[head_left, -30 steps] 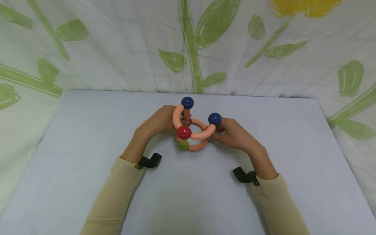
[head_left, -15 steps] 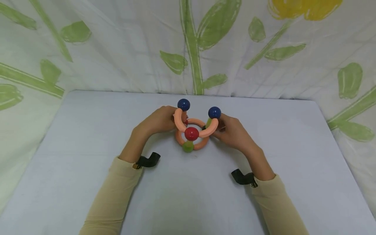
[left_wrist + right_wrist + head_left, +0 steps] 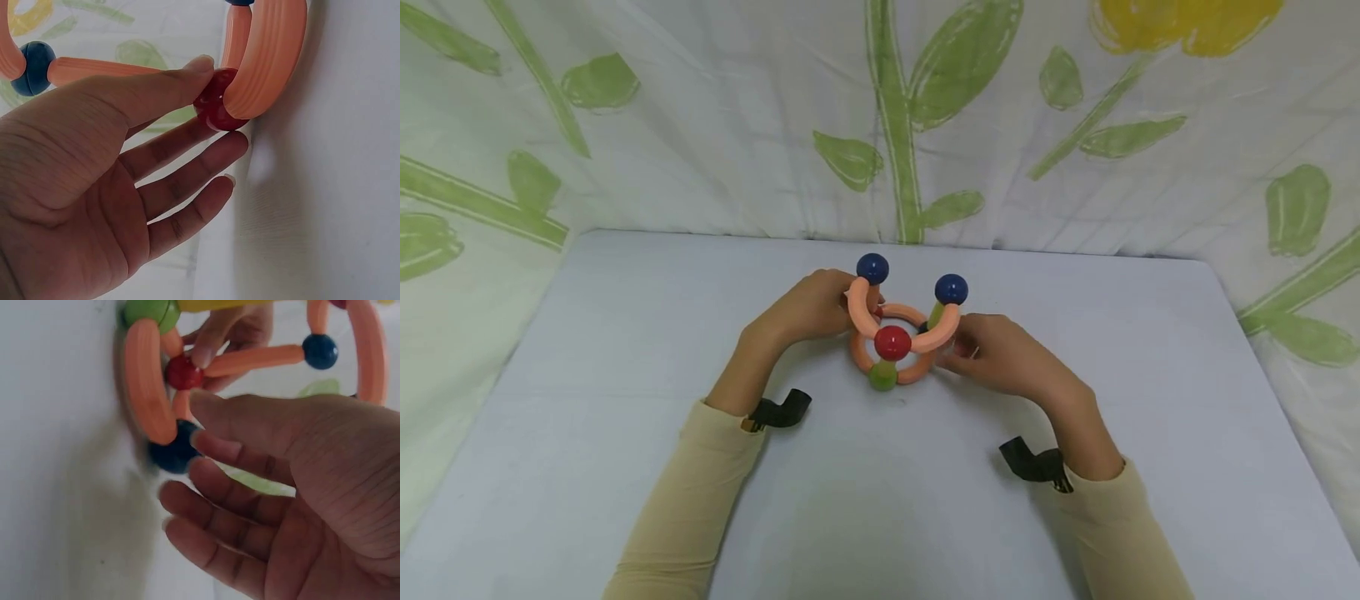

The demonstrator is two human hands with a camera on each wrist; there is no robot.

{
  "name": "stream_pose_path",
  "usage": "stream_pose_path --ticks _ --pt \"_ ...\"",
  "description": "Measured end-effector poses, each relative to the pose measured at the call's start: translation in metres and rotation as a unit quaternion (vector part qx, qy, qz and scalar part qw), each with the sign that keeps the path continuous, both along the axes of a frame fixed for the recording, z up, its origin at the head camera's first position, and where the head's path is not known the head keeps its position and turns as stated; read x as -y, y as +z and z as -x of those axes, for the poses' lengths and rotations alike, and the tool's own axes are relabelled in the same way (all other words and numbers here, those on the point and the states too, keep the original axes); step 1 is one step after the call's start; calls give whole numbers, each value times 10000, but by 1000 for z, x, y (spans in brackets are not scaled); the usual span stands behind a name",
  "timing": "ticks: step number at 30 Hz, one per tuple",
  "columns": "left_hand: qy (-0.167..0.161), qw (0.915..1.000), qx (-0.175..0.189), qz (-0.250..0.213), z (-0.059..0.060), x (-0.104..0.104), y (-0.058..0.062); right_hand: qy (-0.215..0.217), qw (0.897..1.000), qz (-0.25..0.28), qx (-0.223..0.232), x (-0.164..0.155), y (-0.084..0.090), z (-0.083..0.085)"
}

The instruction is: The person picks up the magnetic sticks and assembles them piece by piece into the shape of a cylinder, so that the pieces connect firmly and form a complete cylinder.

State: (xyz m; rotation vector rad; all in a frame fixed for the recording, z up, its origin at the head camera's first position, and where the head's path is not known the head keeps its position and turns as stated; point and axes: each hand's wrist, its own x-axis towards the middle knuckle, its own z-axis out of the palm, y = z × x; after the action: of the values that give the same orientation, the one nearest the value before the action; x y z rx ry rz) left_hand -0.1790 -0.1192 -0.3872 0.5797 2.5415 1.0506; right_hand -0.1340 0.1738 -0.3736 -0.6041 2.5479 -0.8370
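A frame of magnetic rods and balls stands on the table. Its base is a ring of curved orange rods (image 3: 904, 312) with a green ball (image 3: 883, 377), a red ball (image 3: 220, 115) and a dark blue ball (image 3: 170, 453). Straight uprights carry two blue balls (image 3: 872, 268) and a front red ball (image 3: 892, 342), joined by curved orange rods (image 3: 859, 308). My left hand (image 3: 816, 305) pinches the base's red ball between thumb and fingers. Beside the base's dark blue ball, my right hand (image 3: 1011, 357) has loosely bent fingers; whether a fingertip touches the ball, I cannot tell.
The white table (image 3: 850, 500) reaches back to a white curtain (image 3: 737, 150) printed with green leaves and a yellow flower. Black curved wrist mounts (image 3: 786, 410) stick out from both sleeves.
The frame has turned and a yellow-green upright now stands under the right blue ball. Since half a second ago my right hand has drawn slightly down and right. The left hand keeps its place.
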Motion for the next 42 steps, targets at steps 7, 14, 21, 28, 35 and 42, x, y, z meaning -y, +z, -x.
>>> stream_pose_path --ticks 7,14,21,28,35,42 --pt "-82 9999 -2 -64 0 1 -2 525 9964 590 319 14 7 -12" --pt "-88 9999 44 -101 0 1 -2 582 9935 934 296 30 -2 -19" --pt "-131 9998 87 -120 1 1 -3 511 9903 1286 -90 45 -15 -24" --pt "-123 9998 137 -116 1 1 -2 164 9920 1124 -545 54 -22 -29" --pt "-155 9996 223 5 0 2 -1 88 9887 957 -1153 60 -24 -32" --pt "-254 9993 278 -13 1 5 -2 64 9900 932 -1058 60 -23 -32"
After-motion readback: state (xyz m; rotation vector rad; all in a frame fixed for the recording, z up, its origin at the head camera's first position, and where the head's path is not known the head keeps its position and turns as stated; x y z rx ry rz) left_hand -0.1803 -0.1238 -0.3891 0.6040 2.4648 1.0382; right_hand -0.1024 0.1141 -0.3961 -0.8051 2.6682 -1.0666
